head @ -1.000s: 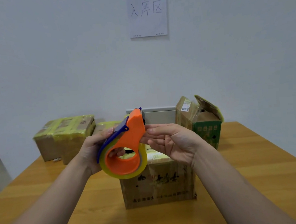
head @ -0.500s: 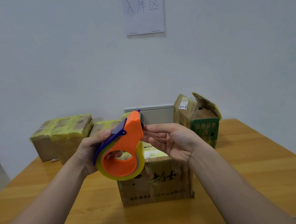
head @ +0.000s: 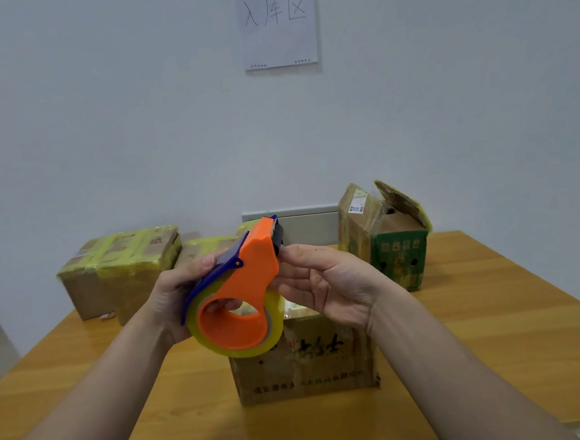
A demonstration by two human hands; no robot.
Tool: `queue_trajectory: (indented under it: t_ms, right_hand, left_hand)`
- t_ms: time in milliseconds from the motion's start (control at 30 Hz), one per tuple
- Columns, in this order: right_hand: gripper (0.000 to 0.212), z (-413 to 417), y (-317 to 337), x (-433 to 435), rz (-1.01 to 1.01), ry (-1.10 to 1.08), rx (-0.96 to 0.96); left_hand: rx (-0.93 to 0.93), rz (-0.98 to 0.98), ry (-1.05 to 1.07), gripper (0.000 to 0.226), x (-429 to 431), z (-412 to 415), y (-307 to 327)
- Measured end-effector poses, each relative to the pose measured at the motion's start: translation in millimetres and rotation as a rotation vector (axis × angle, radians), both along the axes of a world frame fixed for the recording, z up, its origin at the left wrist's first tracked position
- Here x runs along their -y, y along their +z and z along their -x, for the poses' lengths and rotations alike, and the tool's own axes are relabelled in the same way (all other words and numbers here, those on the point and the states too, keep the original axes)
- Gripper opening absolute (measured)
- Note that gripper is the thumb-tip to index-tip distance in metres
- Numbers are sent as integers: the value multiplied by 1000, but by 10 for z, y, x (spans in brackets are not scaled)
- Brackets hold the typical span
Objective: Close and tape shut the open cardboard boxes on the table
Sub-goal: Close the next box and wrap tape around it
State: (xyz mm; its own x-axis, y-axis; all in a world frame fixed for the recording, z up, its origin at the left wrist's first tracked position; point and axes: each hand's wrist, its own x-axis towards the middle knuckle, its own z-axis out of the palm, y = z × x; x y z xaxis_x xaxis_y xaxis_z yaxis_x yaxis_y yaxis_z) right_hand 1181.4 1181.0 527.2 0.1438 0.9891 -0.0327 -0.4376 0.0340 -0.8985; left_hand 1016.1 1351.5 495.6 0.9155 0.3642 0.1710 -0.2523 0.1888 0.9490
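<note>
My right hand [head: 327, 286] moved in, thumb now touching tape dispenser [head: 248, 284] head, fingers loose, nothing pinched | left hand [head: 180, 296] grips dispenser | near box [head: 302, 363] below on surface [head: 494, 308] | I judge: freeing tape end.

There are four cardboard boxes [head: 302, 360], one tape dispenser [head: 254, 274], one paper sheet [head: 278, 24], one table [head: 496, 342], one left hand [head: 174, 296], one right hand [head: 334, 285].

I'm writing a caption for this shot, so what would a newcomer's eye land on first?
The bright orange tape dispenser with its yellowish roll, held up mid-frame by the left hand while the right hand touches its top end. Next, the open green-fronted box at the far right of the table, and the handwritten paper sign high on the wall.
</note>
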Motion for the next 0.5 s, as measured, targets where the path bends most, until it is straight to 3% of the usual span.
queue_trajectory:
  t_ms: [67, 133, 233, 300, 333, 400, 500]
  right_hand:
    - [43, 8, -13, -9, -29, 45, -5]
    - [45, 10, -30, -26, -46, 62, -16]
    - [40, 10, -60, -54, -26, 46, -56]
    - [34, 22, -87, -78, -9, 32, -85]
    - [32, 33, -99, -87, -12, 22, -100]
    - [30, 51, -116, -105, -38, -5, -124]
    - [33, 70, -142, -124, -77, -16, -145]
  left_hand:
    - [100, 164, -163, 44, 48, 34, 9]
    - [83, 364, -191, 45, 10, 101, 4]
    - [149, 290, -224, 56, 3, 125, -73]
    - [153, 209, -309, 44, -20, 7, -80]
    - [94, 83, -203, 36, -8, 1, -81]
    - [24, -43, 23, 44, 19, 13, -80]
    - [30, -1, 94, 51, 86, 9, -47]
